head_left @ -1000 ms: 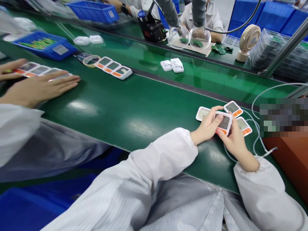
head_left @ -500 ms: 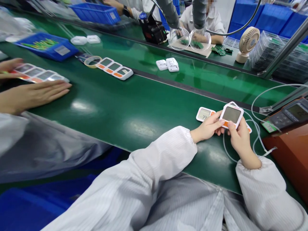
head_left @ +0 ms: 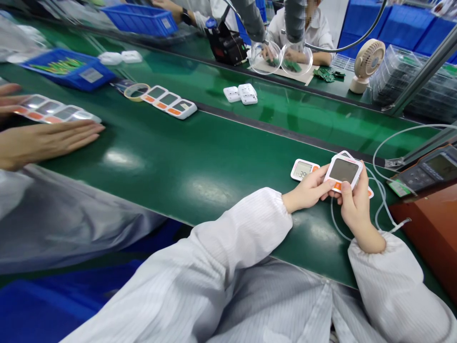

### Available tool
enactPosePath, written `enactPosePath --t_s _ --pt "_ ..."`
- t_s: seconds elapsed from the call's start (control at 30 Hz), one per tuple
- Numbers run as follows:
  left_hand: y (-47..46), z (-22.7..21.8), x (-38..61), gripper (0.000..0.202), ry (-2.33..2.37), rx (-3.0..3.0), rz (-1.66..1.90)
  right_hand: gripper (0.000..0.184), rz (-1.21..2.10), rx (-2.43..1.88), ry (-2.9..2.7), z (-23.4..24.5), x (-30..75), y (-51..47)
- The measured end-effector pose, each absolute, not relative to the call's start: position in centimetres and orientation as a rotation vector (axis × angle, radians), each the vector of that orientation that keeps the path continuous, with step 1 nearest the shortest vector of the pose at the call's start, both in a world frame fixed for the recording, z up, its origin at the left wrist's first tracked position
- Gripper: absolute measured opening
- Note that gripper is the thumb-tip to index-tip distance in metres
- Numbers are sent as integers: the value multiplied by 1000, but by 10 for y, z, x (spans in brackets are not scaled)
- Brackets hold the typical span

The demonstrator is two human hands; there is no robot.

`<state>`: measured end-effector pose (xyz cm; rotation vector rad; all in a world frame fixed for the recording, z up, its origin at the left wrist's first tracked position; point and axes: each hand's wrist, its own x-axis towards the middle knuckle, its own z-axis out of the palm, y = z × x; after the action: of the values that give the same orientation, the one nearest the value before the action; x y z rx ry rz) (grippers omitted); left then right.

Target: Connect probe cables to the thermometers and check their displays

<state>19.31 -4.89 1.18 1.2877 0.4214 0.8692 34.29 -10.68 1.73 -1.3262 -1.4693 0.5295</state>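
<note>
Both my hands hold one white digital meter with an orange strip and a grey screen (head_left: 343, 170), tilted up above the green belt (head_left: 200, 157). My left hand (head_left: 309, 190) pinches its lower left edge. My right hand (head_left: 352, 202) grips its bottom and right side, thumb on the front. A second meter (head_left: 303, 169) showing digits lies flat just left of it. Another meter is mostly hidden behind the held one.
A co-worker's hand (head_left: 46, 140) lies flat at the left beside a row of meters (head_left: 53, 110). More meters (head_left: 167, 101), a tape roll (head_left: 136, 91), white cases (head_left: 240, 93), a blue bin (head_left: 71, 69), a fan (head_left: 366, 62), white cable (head_left: 383, 200) and a tester (head_left: 424, 172) surround.
The meter was lifted off the belt and tipped up toward me, uncovering less of the ones behind it. The white cases on the far belt drifted left. The co-worker's hand pulled back slightly.
</note>
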Motion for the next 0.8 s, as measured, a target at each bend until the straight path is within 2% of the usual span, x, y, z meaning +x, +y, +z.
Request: enactPosePath --t_s 0.23,0.53,0.8 --pt "-53 14 196 58 405 1251 885 64 570 -1351 -1470 16 345 -107" --pt "-54 14 197 55 397 1230 900 65 456 -1360 -1543 11 348 -105" --pt "-55 15 197 50 413 1235 904 71 553 -1369 -1517 13 347 -106"
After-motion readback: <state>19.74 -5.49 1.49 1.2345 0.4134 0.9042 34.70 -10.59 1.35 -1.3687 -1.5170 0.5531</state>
